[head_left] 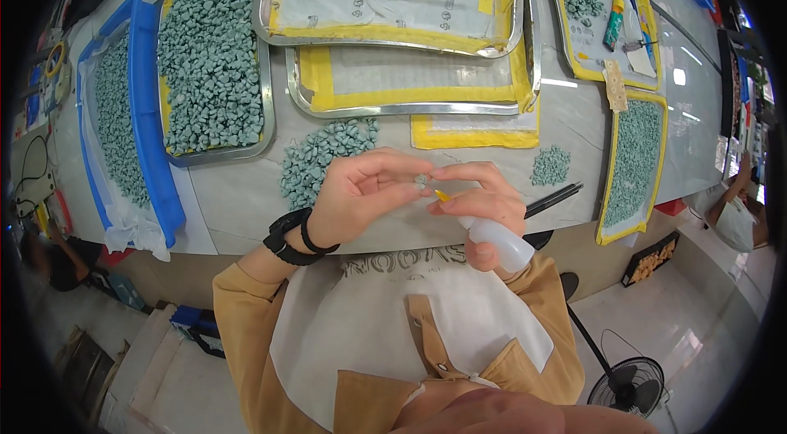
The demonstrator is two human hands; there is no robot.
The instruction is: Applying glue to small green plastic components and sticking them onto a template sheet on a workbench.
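Piece (421,181) | pinched in fingertips of left hand (348,195) | right hand (494,201) clamped on white bottle (502,244), beside piece

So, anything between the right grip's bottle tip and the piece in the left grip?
Only fingertips of the left grip and right grip crowd the gap between bottle tip and piece; nothing else visible does.

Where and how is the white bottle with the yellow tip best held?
Probably by the rounded body of the white bottle, coming from the right, as the right hand does. It slants with its yellow tip toward the left hand and the small green piece, so that grip should leave the tip clear.
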